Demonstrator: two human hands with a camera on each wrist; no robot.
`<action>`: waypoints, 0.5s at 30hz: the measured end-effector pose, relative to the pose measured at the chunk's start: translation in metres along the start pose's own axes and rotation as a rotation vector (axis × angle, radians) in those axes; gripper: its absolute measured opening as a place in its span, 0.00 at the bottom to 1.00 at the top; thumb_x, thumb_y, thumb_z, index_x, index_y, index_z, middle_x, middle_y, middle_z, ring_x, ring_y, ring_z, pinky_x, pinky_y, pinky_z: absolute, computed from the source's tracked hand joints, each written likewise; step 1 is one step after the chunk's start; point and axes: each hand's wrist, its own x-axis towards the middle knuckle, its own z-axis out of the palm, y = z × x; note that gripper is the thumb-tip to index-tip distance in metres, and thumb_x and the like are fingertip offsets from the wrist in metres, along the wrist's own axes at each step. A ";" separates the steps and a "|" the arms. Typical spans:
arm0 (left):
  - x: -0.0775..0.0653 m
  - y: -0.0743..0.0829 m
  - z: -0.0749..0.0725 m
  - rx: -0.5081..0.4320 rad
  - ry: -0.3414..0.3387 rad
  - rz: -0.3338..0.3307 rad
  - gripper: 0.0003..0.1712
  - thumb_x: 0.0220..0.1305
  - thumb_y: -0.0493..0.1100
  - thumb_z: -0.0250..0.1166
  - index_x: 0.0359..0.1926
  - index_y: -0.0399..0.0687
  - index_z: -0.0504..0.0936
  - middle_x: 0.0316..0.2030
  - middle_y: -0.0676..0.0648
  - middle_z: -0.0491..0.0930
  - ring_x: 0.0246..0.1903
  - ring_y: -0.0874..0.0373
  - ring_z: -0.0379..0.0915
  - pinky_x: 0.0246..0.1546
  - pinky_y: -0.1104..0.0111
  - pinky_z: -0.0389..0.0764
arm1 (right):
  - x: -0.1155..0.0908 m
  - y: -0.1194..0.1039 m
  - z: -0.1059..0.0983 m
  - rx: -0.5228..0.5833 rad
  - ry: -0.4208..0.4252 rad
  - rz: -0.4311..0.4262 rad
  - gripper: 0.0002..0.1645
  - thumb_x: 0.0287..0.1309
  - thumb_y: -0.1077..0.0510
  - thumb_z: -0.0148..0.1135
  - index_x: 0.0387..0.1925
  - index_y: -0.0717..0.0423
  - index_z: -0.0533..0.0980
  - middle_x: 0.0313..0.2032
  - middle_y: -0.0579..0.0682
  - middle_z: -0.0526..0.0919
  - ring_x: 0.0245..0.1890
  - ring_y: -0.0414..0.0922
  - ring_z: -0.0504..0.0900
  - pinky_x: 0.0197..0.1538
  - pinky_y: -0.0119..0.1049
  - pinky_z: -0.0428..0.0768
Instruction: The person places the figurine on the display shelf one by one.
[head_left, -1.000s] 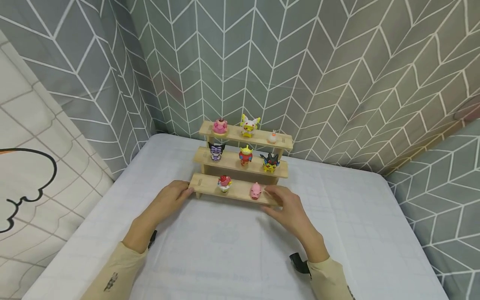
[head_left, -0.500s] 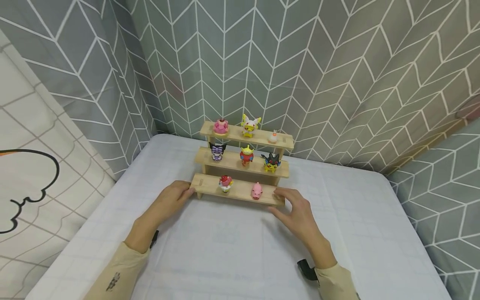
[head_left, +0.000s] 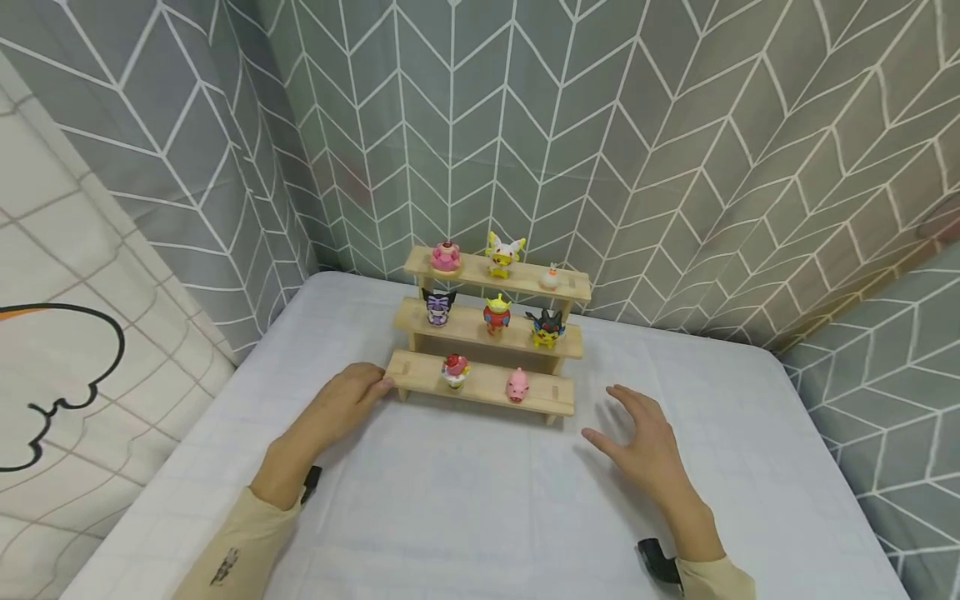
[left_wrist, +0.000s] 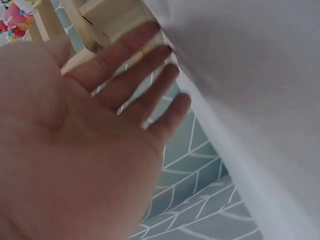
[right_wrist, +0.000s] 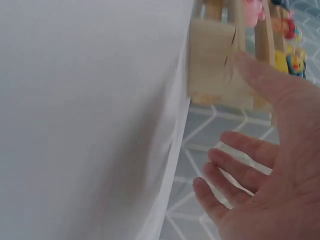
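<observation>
A three-step wooden display stand (head_left: 483,383) stands toward the back of the table. On its bottom step are a strawberry-topped figurine (head_left: 454,372) and a pink pig figurine (head_left: 517,385). My left hand (head_left: 342,404) is at the left end of that step, thumb right at the board's edge. In the left wrist view its fingers (left_wrist: 150,92) are extended beside the wood, curled round nothing. My right hand (head_left: 647,442) is off to the right of the stand, thumb and fingers spread with nothing between them. The right wrist view shows the stand's end (right_wrist: 212,60) beyond the thumb.
The middle step carries a purple-and-black figurine (head_left: 438,307), a red one (head_left: 497,315) and a black-and-yellow one (head_left: 547,328). On top are a pink figurine (head_left: 446,257), a white-and-yellow one (head_left: 503,254) and a small white one (head_left: 551,277). A patterned curtain (head_left: 525,125) hangs behind.
My right hand has drawn away from the bottom step's right end, moving right and toward me. The left hand stays at the left end. The figurines keep their places on the stand.
</observation>
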 end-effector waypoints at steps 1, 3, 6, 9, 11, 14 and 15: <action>0.000 0.000 0.000 0.013 0.004 0.007 0.16 0.82 0.46 0.56 0.42 0.41 0.85 0.50 0.37 0.85 0.56 0.39 0.80 0.60 0.44 0.79 | -0.002 0.004 -0.004 -0.010 -0.008 0.016 0.45 0.54 0.48 0.82 0.68 0.62 0.74 0.69 0.64 0.75 0.70 0.65 0.69 0.66 0.68 0.71; 0.000 -0.001 -0.002 0.035 0.012 0.025 0.16 0.82 0.46 0.57 0.43 0.39 0.85 0.51 0.36 0.85 0.56 0.38 0.80 0.61 0.44 0.79 | -0.005 0.011 -0.011 -0.032 -0.020 0.043 0.47 0.55 0.47 0.82 0.69 0.63 0.73 0.71 0.66 0.72 0.72 0.67 0.66 0.67 0.70 0.70; 0.001 -0.002 -0.006 0.070 0.014 0.051 0.16 0.81 0.46 0.59 0.45 0.36 0.85 0.52 0.34 0.85 0.57 0.37 0.79 0.61 0.43 0.78 | -0.010 0.019 -0.018 -0.066 -0.054 0.079 0.50 0.55 0.44 0.81 0.72 0.62 0.70 0.74 0.68 0.67 0.73 0.71 0.63 0.66 0.74 0.69; -0.003 -0.004 -0.010 0.100 -0.013 0.048 0.16 0.79 0.46 0.62 0.45 0.34 0.85 0.53 0.33 0.84 0.59 0.36 0.79 0.62 0.43 0.78 | -0.016 0.025 -0.020 -0.081 -0.080 0.089 0.50 0.57 0.44 0.80 0.73 0.62 0.68 0.74 0.69 0.65 0.73 0.72 0.62 0.66 0.76 0.68; -0.007 -0.007 -0.013 0.114 -0.040 0.035 0.18 0.78 0.47 0.63 0.47 0.33 0.85 0.53 0.33 0.84 0.61 0.35 0.77 0.64 0.42 0.77 | -0.019 0.029 -0.021 -0.090 -0.081 0.080 0.49 0.58 0.44 0.79 0.73 0.62 0.68 0.74 0.70 0.65 0.73 0.73 0.62 0.66 0.76 0.67; -0.013 -0.013 -0.018 0.132 -0.073 0.034 0.21 0.79 0.48 0.61 0.51 0.31 0.85 0.56 0.32 0.84 0.64 0.32 0.75 0.67 0.40 0.73 | -0.022 0.036 -0.022 -0.115 -0.060 0.060 0.50 0.61 0.44 0.77 0.75 0.63 0.66 0.74 0.71 0.63 0.74 0.73 0.60 0.66 0.78 0.65; -0.015 -0.016 -0.020 0.137 -0.084 0.028 0.22 0.80 0.48 0.60 0.54 0.30 0.84 0.57 0.31 0.83 0.66 0.31 0.73 0.68 0.39 0.72 | -0.022 0.038 -0.023 -0.130 -0.051 0.056 0.52 0.61 0.43 0.77 0.76 0.62 0.64 0.75 0.71 0.62 0.74 0.74 0.59 0.65 0.79 0.64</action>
